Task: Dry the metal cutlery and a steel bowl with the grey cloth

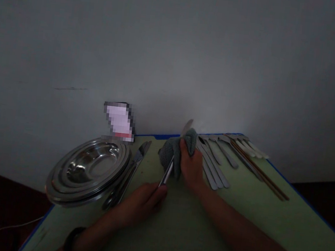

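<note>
A table knife [166,174] slants up and away over the middle of the table, its blade tip showing above a grey-green cloth [170,151]. Its handle end is in my left hand [147,198], whose fingers are closed around it. Higher up, my right hand [191,164] grips the cloth, which is folded about the knife's blade. Part of the blade is hidden by the cloth and fingers. Just left of my left hand lie more table knives [133,166], side by side on the table.
A stack of steel plates and bowls [87,173] stands at the left. Several knives [214,174], forks and spoons [227,155], brown chopsticks [263,177] and white-handled pieces [253,148] lie at the right. A blurred-out screen [120,120] leans against the wall [175,54] behind the green table [180,230].
</note>
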The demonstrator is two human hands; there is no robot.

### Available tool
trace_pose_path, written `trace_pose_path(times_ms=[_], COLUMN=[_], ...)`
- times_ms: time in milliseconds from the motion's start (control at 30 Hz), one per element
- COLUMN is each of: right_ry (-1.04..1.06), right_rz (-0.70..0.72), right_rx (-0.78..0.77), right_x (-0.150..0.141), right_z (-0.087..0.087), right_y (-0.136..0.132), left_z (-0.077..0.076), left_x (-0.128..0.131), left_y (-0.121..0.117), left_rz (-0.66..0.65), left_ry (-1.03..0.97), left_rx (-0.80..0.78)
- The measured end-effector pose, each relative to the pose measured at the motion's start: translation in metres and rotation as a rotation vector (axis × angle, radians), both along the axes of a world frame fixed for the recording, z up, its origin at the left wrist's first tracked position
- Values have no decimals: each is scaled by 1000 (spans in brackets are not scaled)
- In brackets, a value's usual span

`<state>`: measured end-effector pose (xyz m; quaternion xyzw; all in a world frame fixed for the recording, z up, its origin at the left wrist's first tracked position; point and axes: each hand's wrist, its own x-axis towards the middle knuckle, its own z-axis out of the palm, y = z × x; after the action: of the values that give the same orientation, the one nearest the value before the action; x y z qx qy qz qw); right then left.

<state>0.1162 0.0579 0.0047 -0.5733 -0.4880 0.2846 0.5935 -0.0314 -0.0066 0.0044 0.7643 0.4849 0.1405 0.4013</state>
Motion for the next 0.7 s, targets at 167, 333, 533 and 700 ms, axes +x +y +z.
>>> trace_pose_path(times_ms=[167,333,533,700], right_ry=[128,154,30,-84], right_rz=[-150,-210,2,187], right_rx=[124,200,47,56], right_x=[29,33,-2,-14], right_z=[22,31,8,-3], right_y=[18,17,-11,-25], left_z=[3,5,-2,-2], left_x=[-2,0,-1,-4], left_y=[-6,-9,-6,-1], left_rz=[-128,-146,-55,-17], left_ry=[15,42,-4,-59], left_rx=[-11,56,52,12])
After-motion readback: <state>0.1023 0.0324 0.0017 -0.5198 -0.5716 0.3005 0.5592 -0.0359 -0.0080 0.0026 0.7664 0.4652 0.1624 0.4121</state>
